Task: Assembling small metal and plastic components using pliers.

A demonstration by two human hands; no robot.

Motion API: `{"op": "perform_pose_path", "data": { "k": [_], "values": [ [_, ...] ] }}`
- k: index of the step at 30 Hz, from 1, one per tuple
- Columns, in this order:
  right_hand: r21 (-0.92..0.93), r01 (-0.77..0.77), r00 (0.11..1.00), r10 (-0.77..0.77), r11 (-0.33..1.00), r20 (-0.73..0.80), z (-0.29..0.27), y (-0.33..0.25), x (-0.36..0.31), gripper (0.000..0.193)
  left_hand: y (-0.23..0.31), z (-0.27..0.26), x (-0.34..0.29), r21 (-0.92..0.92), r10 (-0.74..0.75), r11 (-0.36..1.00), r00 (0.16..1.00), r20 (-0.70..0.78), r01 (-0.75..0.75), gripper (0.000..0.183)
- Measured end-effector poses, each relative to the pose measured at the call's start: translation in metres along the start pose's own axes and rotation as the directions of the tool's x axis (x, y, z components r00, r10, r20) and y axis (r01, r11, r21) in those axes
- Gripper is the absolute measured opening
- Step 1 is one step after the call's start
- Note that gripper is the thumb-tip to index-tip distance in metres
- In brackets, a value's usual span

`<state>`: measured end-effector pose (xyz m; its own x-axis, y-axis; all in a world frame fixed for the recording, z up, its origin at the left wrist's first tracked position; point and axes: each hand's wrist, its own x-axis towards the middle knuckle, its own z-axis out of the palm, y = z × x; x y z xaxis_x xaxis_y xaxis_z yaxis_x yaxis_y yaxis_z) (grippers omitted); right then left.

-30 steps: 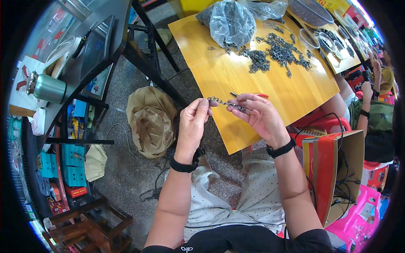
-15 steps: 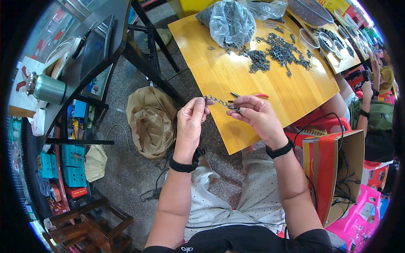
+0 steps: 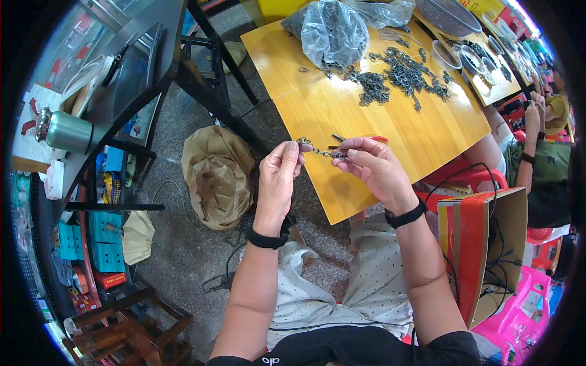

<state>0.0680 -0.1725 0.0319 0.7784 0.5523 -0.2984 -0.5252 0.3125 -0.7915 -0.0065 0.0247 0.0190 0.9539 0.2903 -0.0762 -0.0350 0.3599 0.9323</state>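
Observation:
A short dark metal chain [image 3: 320,151] is stretched between my two hands, over the near left edge of the yellow wooden table [image 3: 378,165]. My left hand [image 3: 281,168] pinches its left end between thumb and forefinger. Closed on the other end is my right hand [image 3: 372,165], whose fingers partly cover the links there. Just behind it lie pliers with red handles [image 3: 379,139], their jaws partly hidden by my fingers. Farther back, heaps of dark chain pieces [image 3: 408,72] are spread across the tabletop.
A clear plastic bag [image 3: 334,33] of dark parts stands on the table's far side, with bowls [image 3: 447,55] to the right. A brown sack [image 3: 218,183] sits on the floor left of me. An open cardboard box [image 3: 488,250] with cables is at my right. Another person [image 3: 540,152] sits far right.
The chain is pulled straighter between my hands, and more of its links show. My right hand has turned slightly, its fingers now covering more of the pliers' jaws.

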Motion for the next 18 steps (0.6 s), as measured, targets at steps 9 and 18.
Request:
{"op": "perform_pose_path", "data": {
  "k": [9, 18],
  "values": [
    [-0.526, 0.174, 0.944, -0.294, 0.832, -0.152, -0.013, 0.004, 0.008, 0.022, -0.014, -0.001, 0.006, 0.573, -0.028, 0.819, 0.999, -0.019, 0.034, 0.032],
    [-0.921, 0.347, 0.764, -0.624, 0.178, 0.167, -0.010, 0.005, 0.009, 0.020, -0.014, 0.001, 0.006, 0.679, -0.028, 0.733, 0.999, -0.036, 0.045, 0.035]
  ]
}}
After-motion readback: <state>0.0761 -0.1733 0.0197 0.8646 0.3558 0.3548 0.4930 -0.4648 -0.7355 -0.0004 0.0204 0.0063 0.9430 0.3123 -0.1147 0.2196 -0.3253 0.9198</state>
